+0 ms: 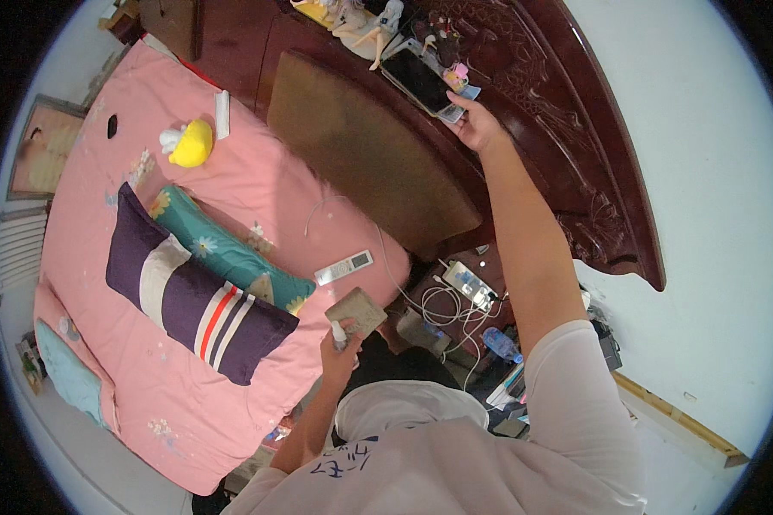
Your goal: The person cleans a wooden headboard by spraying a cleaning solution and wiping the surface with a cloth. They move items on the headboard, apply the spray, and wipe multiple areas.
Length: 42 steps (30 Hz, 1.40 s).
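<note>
My left hand is low over the bed's near right edge, closed around a small white bottle and a folded grey-brown cloth. My right arm reaches up to the headboard shelf. There my right hand pinches bluish paper slips at the lower end of a black-screened phone. The slips lie partly under the phone; whether my fingers also grip the phone is hard to tell. Beside it are a small pink-and-yellow figure and several pale figurines.
The pink-covered bed holds a striped purple pillow, a teal pillow, a yellow plush toy and a white remote. A brown cushioned panel leans by the headboard. Below my right arm are a power strip, tangled white cables and a blue bottle.
</note>
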Each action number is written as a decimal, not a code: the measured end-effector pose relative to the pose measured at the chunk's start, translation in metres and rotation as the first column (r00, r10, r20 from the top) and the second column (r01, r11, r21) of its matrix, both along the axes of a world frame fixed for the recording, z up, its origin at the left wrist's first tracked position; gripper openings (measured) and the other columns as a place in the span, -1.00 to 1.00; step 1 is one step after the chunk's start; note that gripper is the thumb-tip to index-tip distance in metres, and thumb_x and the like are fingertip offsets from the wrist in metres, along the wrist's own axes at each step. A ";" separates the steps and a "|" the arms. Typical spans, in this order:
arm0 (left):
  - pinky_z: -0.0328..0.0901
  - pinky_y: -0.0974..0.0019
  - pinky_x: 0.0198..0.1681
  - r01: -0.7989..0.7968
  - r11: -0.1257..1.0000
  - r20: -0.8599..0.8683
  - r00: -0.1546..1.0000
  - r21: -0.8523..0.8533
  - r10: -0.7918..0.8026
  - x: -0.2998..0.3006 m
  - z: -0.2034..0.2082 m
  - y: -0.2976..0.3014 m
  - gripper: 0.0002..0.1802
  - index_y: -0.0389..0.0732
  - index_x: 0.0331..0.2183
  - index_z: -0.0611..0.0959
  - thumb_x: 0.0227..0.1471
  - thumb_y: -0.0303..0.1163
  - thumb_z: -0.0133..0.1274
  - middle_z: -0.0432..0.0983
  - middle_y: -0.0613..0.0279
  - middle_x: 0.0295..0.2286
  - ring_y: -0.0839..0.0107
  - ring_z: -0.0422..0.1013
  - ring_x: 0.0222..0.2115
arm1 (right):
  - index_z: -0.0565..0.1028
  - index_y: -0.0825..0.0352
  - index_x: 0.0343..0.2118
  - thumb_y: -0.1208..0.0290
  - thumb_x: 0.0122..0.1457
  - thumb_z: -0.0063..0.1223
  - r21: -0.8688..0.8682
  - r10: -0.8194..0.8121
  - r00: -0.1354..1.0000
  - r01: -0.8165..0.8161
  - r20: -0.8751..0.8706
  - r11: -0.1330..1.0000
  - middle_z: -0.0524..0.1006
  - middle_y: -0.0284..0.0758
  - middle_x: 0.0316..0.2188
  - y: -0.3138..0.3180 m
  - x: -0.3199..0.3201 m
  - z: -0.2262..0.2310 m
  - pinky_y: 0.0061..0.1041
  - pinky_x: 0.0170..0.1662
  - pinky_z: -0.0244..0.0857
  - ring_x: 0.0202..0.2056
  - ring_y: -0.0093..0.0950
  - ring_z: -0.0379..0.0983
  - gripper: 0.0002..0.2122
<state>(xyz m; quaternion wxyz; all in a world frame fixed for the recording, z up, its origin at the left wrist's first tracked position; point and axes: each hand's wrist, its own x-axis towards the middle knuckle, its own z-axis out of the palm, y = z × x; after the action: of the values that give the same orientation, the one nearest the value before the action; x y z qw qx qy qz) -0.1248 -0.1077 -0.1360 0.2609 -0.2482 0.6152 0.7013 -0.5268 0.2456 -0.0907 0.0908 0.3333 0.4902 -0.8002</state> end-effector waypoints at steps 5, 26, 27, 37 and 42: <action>0.25 0.50 -0.53 0.009 1.000 0.001 1.000 -0.017 -0.009 -0.003 0.004 0.001 -0.62 -0.25 -0.06 0.53 0.06 -0.46 0.17 0.46 0.37 -0.50 0.59 0.34 -0.57 | 0.45 0.33 -0.10 0.49 0.13 0.18 -0.175 -0.027 0.990 0.001 -0.141 0.985 0.56 -0.30 -0.20 0.002 0.001 -0.002 -0.35 -0.06 0.47 -0.18 -0.36 0.54 -0.73; 0.26 0.50 -0.50 -0.011 0.999 0.019 1.000 -0.037 0.011 -0.001 0.012 -0.005 -0.63 -0.25 -0.07 0.53 0.05 -0.45 0.19 0.46 0.35 -0.46 0.58 0.34 -0.56 | 0.41 0.26 -0.06 0.54 0.13 0.17 -0.165 -0.112 0.989 0.096 -0.093 0.982 0.46 -0.30 -0.08 0.007 0.009 -0.007 -0.26 -0.04 0.45 -0.08 -0.33 0.46 -0.69; 0.26 0.50 -0.50 -0.016 0.999 0.018 1.000 -0.039 0.016 0.000 0.012 -0.005 -0.63 -0.25 -0.07 0.53 0.05 -0.45 0.19 0.45 0.35 -0.46 0.59 0.34 -0.56 | 0.41 0.25 -0.06 0.54 0.13 0.18 -0.158 -0.116 0.988 0.100 -0.100 0.982 0.46 -0.31 -0.09 0.004 0.015 -0.007 -0.27 -0.04 0.45 -0.09 -0.34 0.46 -0.69; 0.24 0.51 -0.50 0.041 0.998 -0.039 0.998 -0.052 -0.043 -0.001 0.025 0.006 -0.64 -0.28 -0.08 0.53 0.06 -0.45 0.18 0.46 0.34 -0.47 0.60 0.34 -0.55 | 0.36 0.20 -0.03 0.54 0.10 0.22 -0.284 -0.108 0.976 0.051 -0.189 0.958 0.45 -0.39 -0.10 0.059 0.069 -0.026 -0.35 -0.06 0.36 -0.11 -0.40 0.43 -0.62; 0.23 0.52 -0.50 0.046 0.996 -0.018 0.999 -0.081 -0.048 0.002 0.031 0.008 -0.63 -0.28 -0.07 0.53 0.07 -0.43 0.19 0.46 0.34 -0.47 0.60 0.34 -0.55 | 0.33 0.16 -0.01 0.55 0.06 0.26 -0.168 -0.177 0.974 0.153 -0.143 0.974 0.45 -0.41 -0.08 0.068 0.115 0.001 -0.35 -0.11 0.33 -0.10 -0.43 0.44 -0.55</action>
<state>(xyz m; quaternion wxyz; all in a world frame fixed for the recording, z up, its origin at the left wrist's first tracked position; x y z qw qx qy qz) -0.1231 -0.0993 -0.1053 0.2611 -0.2371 0.6512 0.6720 -0.4119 0.3141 -0.0901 0.0108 0.3010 0.4024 -0.8645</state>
